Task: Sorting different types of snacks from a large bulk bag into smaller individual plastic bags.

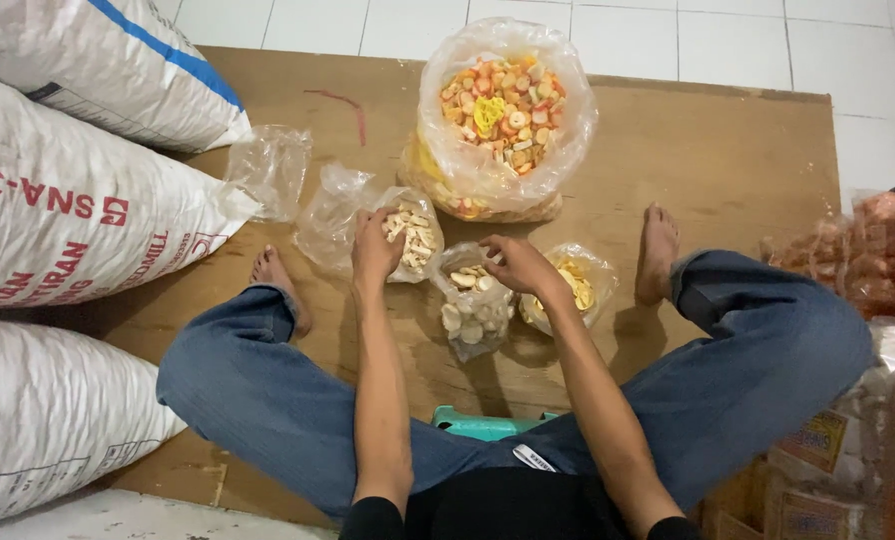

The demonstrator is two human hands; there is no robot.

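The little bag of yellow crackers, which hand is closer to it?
Right. The right hand is beside the yellow cracker bag, nearly touching it. The left hand is farther off, at the pale cracker bag.

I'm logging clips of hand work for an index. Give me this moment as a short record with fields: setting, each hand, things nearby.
setting: person seated on a wooden board, legs spread, feet bare
left hand: in the mouth of a small clear bag of pale crackers
right hand: at the mouth of a small bag of white round crackers
grip: cannot tell whether either hand is closed on anything
nearby: big open bag of mixed orange crackers; small bag of yellow crackers; empty clear bag; white sacks at the person's left
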